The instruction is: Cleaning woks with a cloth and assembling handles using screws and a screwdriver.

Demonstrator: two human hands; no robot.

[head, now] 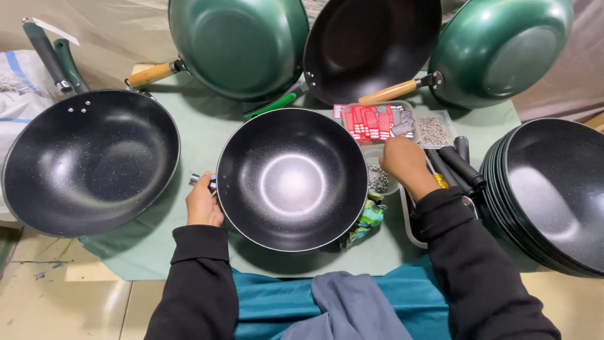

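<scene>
At frame centre a black wok (292,179) sits on the green cloth (207,126). The left hand (203,203) grips its metal handle stub (202,181) at the left rim. The right hand (406,165) reaches into a small bowl of metal fasteners (379,181) — beside a tray of red-and-white labels (377,121). More woks ring the frame — a stack (553,195) at right.

Two hands – left hand (202,203) gripping the handle stub of one black wok (292,179), right hand (404,165) just right of it over one small bowl of screws (379,181). One more black wok (88,160) left of the grip. Three woks propped behind – two green (239,44) (500,47), one black (371,44). One stack of black woks (553,192) far right, count unclear. Two clear trays (379,121) (434,130). Several black handles (460,165).
</scene>
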